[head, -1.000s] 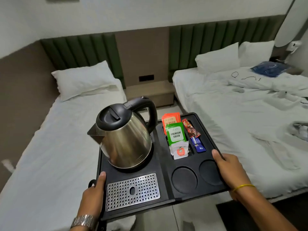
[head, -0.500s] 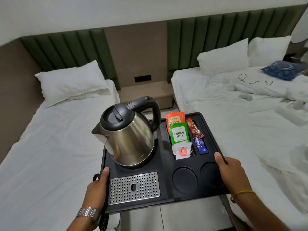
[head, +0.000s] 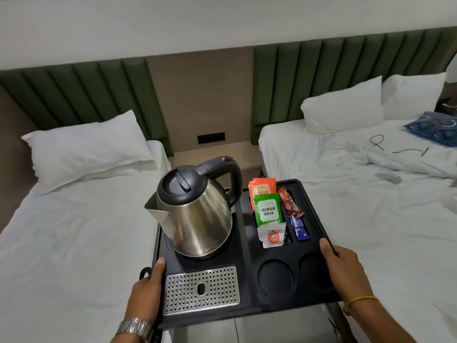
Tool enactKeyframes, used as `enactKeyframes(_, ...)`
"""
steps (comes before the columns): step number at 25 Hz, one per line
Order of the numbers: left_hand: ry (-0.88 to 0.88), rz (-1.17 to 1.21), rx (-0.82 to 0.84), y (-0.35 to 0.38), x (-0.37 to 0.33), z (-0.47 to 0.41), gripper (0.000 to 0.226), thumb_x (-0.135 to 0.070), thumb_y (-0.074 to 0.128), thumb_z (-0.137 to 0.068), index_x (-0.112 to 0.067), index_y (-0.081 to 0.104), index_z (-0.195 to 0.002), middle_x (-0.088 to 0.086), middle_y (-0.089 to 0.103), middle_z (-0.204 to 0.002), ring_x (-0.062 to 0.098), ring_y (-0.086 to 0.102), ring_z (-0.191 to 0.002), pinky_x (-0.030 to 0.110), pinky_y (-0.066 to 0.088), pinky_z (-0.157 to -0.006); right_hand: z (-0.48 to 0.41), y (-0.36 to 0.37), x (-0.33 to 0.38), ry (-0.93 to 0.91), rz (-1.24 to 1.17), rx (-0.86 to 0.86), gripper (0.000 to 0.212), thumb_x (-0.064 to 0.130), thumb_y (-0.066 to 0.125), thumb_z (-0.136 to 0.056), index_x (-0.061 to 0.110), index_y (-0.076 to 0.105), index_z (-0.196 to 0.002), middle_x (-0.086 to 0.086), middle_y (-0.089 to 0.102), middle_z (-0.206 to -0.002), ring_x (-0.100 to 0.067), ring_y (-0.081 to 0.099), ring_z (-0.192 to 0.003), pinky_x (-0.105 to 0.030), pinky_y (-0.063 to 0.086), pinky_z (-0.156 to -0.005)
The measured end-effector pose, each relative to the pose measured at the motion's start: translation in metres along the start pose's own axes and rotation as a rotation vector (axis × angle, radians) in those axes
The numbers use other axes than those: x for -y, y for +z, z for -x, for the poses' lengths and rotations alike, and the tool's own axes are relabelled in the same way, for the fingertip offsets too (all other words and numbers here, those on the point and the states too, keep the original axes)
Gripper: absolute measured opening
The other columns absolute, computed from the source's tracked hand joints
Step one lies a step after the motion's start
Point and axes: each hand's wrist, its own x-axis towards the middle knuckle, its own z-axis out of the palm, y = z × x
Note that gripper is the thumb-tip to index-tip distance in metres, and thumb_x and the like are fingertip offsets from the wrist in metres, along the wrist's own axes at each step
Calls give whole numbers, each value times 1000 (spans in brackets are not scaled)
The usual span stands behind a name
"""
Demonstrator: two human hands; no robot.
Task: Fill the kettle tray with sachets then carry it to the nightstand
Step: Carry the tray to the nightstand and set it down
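Note:
I hold a black kettle tray (head: 244, 288) level in the air between two beds. My left hand (head: 146, 290) grips its left edge and my right hand (head: 346, 271) grips its right edge. A steel kettle (head: 195, 214) with a black lid stands on the tray's left half, above a perforated metal drip grid (head: 201, 289). Sachets stand in the right half's slots: orange (head: 262, 190), green (head: 268, 212), white (head: 272, 235), plus a red stick (head: 290, 204) and a blue one (head: 300, 229). The wooden nightstand (head: 217, 154) lies straight ahead, beyond the tray.
A white bed with a pillow (head: 84, 149) lies on the left, another bed with two pillows (head: 343, 105) on the right. A black cord (head: 393, 147) and a blue cloth (head: 435, 126) lie on the right bed. A dark socket plate (head: 211, 138) sits above the nightstand.
The view has moved forward between the beds, so the nightstand and headboards are nearer. Both hands keep the same grip on the tray, and the kettle and sachets have not shifted.

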Motion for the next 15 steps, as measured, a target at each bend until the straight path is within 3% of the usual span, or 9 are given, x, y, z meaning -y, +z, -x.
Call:
enactKeyframes(2, 11, 11, 10, 1, -32, -42, 70, -68, 42, -91, -6, 70, -76, 18, 68, -88, 33, 63, -82, 40, 42, -77, -37, 21, 25, 5, -37, -2, 58, 53, 51, -100, 13, 40, -59, -9, 47, -53, -28, 45, -54, -35, 34, -57)
enactKeyframes(5, 21, -8, 27, 4, -71, -99, 67, -65, 43, -93, -8, 69, -71, 10, 67, -76, 29, 64, -77, 38, 43, -73, -89, 52, 54, 13, -34, 42, 65, 54, 50, -100, -2, 54, -67, -19, 60, -62, -34, 53, -60, -37, 40, -59)
enactKeyframes(11, -33, -5, -6, 31, -135, -235, 71, -70, 41, -91, -7, 71, -76, 12, 67, -84, 30, 63, -82, 40, 43, -78, -217, 141, 110, -4, -44, 57, 65, 54, 50, -100, 1, 50, -64, -16, 56, -58, -33, 53, -58, -36, 38, -58)
enactKeyframes(15, -76, -9, -25, 63, -174, -331, 72, -69, 39, -92, -6, 70, -77, 16, 69, -88, 31, 63, -82, 41, 45, -82, -316, 207, 151, -13, -24, 96, 60, 53, 50, -101, 11, 44, -59, -9, 53, -54, -30, 53, -57, -37, 39, -57)
